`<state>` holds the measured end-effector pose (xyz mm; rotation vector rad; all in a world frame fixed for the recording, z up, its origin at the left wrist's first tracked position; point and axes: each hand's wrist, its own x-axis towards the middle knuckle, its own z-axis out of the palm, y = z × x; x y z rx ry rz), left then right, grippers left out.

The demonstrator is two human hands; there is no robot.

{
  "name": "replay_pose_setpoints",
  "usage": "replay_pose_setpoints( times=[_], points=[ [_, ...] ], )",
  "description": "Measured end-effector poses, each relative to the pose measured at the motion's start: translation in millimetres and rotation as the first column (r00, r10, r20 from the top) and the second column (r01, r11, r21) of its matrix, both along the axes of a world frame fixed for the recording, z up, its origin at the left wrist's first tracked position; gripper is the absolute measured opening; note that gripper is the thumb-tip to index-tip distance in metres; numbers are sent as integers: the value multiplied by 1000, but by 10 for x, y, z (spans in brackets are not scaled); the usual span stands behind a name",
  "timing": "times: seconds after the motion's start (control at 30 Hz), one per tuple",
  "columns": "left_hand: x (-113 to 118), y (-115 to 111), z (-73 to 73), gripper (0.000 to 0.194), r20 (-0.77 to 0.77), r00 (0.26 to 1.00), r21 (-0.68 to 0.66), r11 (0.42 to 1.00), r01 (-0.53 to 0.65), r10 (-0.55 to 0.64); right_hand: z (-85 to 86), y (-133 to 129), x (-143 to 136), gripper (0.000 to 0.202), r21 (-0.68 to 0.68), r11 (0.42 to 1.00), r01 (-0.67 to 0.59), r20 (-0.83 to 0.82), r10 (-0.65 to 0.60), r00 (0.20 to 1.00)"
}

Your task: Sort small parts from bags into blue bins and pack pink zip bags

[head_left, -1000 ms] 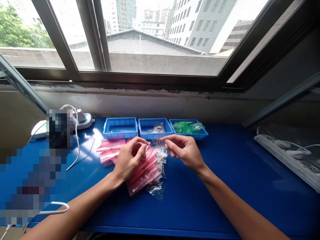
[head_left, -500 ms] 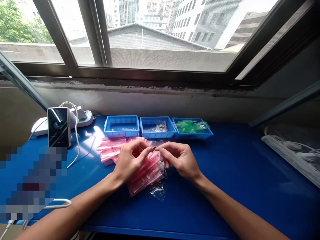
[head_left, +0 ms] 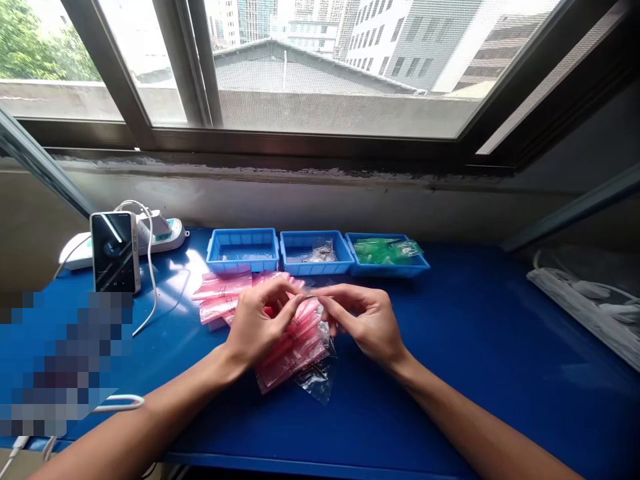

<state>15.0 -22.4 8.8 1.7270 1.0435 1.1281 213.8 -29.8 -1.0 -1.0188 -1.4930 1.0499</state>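
My left hand (head_left: 260, 323) is closed in a pinch, its fingertips on a small dark item that is too small to name. Facing it, my right hand (head_left: 365, 323) also has thumb and index finger pressed together at the same spot, and what lies between them is unclear. Below and behind both hands are pink plastic bags (head_left: 293, 357), spread in an overlapping pile. A clear bag (head_left: 316, 383) with small dark pieces sticks out at the pile's front right.
Three blue trays stand in a row: the left (head_left: 243, 264) and middle (head_left: 317, 268) hold small parts, the right (head_left: 390, 270) green bags. A phone (head_left: 115, 253) leans by a power strip (head_left: 173, 241) at the left. Cables lie behind glass-like wrap at the right.
The fingertips of my right hand have come closer over the small item, which shows less now. The view has shifted slightly.
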Motion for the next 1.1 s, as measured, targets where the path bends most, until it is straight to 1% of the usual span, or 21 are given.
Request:
replay_pose_setpoints(
  times=[0.1, 0.2, 0.27, 0.33, 0.53, 0.73, 0.8, 0.87, 0.9, 0.97, 1.03, 1.1],
  points=[
    [-7, -9, 5, 12, -6, 1000, 81, 997, -10, 10, 13, -27, 7, 17, 123, 991, 58, 69, -67, 995],
    [-12, -7, -11, 21, -7, 1000, 226, 974, -16, 18, 19, -56, 14, 26, 276, 957, 95, 133, -136, 982],
    [-12, -4, -30, 24, 0, 1000, 292, 956, -12, 12, 21, -68, 15, 28, 333, 938, 99, 148, -156, 977],
    [-13, -4, -45, 24, -8, 1000, 311, 950, -14, 18, 24, -70, 14, 27, 352, 931, 96, 162, -161, 974],
    [-13, -11, -47, 23, -16, 1000, 301, 953, -15, 21, 24, -66, 20, 27, 353, 932, 88, 178, -159, 971],
    [-22, -5, -22, 21, -20, 1000, 226, 974, -3, 8, 29, -74, 21, 24, 321, 941, 108, 193, -176, 965],
    [-18, -2, -4, 16, 8, 1000, 178, 984, -2, 1, 44, -67, 13, 20, 310, 944, 112, 179, -174, 968],
    [-9, -2, 21, 12, 45, 999, 72, 997, 17, -21, 64, -58, 5, 15, 277, 955, 107, 169, -158, 973],
    [-3, -2, 34, 16, 67, 997, 3, 999, 34, -34, 74, -54, 2, 15, 254, 962, 100, 174, -148, 974],
    [8, -3, 58, 27, 110, 992, -126, 989, 72, -59, 95, -49, -5, 21, 211, 973, 91, 203, -134, 970],
    [16, 1, 75, 34, 143, 987, -199, 975, 97, -69, 110, -48, -12, 28, 172, 981, 84, 229, -123, 966],
    [18, 8, 84, 36, 160, 984, -234, 965, 116, -79, 117, -48, -19, 32, 130, 989, 71, 225, -100, 969]
  ],
)
